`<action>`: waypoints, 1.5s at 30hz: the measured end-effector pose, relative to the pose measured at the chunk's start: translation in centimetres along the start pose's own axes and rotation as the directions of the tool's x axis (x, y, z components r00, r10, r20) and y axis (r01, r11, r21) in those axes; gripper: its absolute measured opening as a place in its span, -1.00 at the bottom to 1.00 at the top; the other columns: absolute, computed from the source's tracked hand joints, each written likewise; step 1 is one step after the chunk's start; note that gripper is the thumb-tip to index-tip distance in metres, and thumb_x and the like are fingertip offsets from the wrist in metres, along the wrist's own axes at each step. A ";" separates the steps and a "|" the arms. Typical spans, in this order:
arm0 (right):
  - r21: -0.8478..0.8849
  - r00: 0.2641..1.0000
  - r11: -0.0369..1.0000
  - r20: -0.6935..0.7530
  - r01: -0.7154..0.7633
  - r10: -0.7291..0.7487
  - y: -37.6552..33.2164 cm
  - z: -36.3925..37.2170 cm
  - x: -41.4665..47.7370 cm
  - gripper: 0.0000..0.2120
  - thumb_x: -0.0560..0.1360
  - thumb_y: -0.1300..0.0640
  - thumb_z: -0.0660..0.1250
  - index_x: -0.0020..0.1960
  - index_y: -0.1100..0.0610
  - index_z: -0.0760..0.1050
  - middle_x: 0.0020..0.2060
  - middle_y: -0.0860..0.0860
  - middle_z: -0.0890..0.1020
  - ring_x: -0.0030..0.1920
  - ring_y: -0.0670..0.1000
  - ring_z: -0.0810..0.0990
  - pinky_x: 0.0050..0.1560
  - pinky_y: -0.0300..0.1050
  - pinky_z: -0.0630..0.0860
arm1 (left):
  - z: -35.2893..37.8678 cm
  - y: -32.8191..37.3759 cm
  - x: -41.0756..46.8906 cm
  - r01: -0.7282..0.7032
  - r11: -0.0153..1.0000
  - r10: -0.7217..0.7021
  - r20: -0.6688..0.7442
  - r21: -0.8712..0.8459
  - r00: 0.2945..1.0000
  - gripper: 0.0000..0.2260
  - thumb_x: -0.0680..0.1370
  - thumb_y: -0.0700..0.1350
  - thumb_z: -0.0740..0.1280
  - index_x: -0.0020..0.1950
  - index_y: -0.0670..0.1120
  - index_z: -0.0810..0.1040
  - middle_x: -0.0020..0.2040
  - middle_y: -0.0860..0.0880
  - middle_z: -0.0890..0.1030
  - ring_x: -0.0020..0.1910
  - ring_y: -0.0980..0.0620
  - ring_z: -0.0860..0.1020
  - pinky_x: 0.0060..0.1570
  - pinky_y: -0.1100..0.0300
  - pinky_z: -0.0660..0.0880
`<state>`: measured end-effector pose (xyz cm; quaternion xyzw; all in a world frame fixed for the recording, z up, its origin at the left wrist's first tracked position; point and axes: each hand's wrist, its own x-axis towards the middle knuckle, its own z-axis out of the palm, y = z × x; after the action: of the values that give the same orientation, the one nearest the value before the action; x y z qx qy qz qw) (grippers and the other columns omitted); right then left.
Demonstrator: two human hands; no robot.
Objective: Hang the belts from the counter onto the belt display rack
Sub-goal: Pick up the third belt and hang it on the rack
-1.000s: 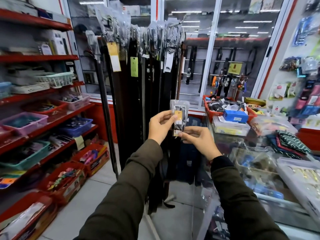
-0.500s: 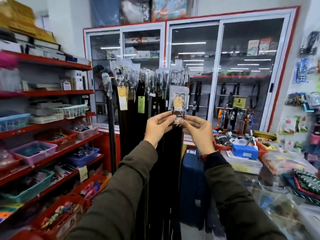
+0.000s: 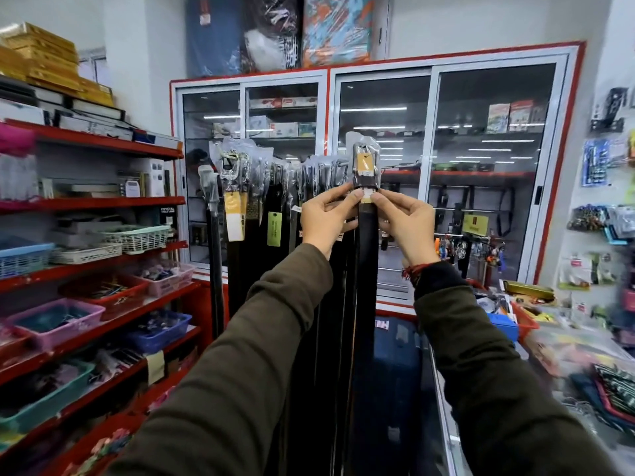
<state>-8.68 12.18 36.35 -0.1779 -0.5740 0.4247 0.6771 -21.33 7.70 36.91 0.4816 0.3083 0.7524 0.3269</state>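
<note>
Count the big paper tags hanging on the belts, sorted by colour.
Yellow tags: 2, the second on the held belt
Green tags: 1
Total: 3
The smaller labels are too blurred to count.

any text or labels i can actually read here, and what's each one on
None can be read for sure.
Yellow tag on the held belt: print too small.
Green tag on a hung belt: blurred.
Yellow sign behind the cabinet glass: dark marks, unreadable.
Black box on the red shelf: white lettering, too blurred.
</note>
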 end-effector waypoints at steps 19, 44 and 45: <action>-0.442 0.959 0.857 0.026 0.265 -0.282 3.4 -0.3 0.0 -0.60 0.67 0.03 0.23 0.48 0.06 0.37 0.42 0.02 0.51 0.37 -0.06 0.52 0.32 -0.19 0.48 | -1.5 -3.4 1.5 -0.289 0.778 0.329 0.031 0.558 0.944 -0.64 0.65 -0.10 0.31 0.46 -0.07 0.47 0.35 -0.09 0.58 0.27 0.04 0.58 0.35 0.06 0.51; -0.700 0.867 0.522 0.461 0.486 -0.189 5.8 -0.1 2.0 -0.41 0.67 0.13 0.07 0.65 -0.07 -0.06 0.64 -0.22 -0.06 0.64 -0.14 -0.07 0.58 -0.07 0.21 | -5.1 -4.0 4.8 -0.494 -0.141 0.313 0.512 0.858 0.800 -0.47 0.68 0.03 -0.01 0.66 0.02 0.04 0.68 0.04 -0.02 0.66 -0.04 -0.06 0.62 -0.09 -0.09; -0.699 0.870 0.525 0.449 0.485 -0.206 5.9 0.2 1.8 -0.42 0.68 0.12 0.07 0.65 -0.05 -0.04 0.65 -0.21 -0.04 0.65 -0.13 -0.09 0.61 -0.02 0.18 | -5.4 -4.1 4.5 -0.492 -0.128 0.328 0.505 0.861 0.798 -0.48 0.68 0.02 0.02 0.65 0.02 0.06 0.68 0.03 0.01 0.66 -0.03 -0.05 0.62 -0.09 -0.08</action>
<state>-11.05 16.92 33.23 -0.2711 -0.8239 0.0017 0.4977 -26.96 12.87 34.25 0.6813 0.5471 0.3572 -0.3302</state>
